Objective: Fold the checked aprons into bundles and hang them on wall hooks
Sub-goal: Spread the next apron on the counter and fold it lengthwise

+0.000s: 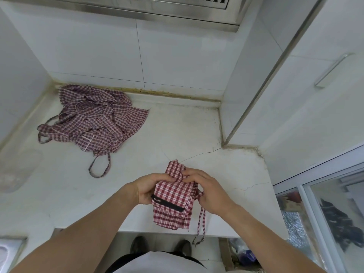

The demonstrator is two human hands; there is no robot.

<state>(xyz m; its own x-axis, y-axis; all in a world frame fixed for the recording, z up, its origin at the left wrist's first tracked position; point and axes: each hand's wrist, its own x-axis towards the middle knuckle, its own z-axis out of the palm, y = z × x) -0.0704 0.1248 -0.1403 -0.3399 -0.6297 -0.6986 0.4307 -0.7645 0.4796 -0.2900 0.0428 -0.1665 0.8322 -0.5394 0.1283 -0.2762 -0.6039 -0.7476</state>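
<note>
A folded red-and-white checked apron with a black strip across it is held above the front edge of the white counter. My left hand grips its left side. My right hand holds its right upper edge, fingers curled over the cloth. A thin apron tie dangles below the bundle past the counter edge. A second, darker checked apron lies crumpled at the back left of the counter, its tie loop trailing forward. No wall hooks are in view.
White tiled walls enclose the counter on the left, back and right. A steel range hood hangs overhead. A clear plastic lid lies at the left edge. A glass-fronted cabinet stands at the right. My shoes show below.
</note>
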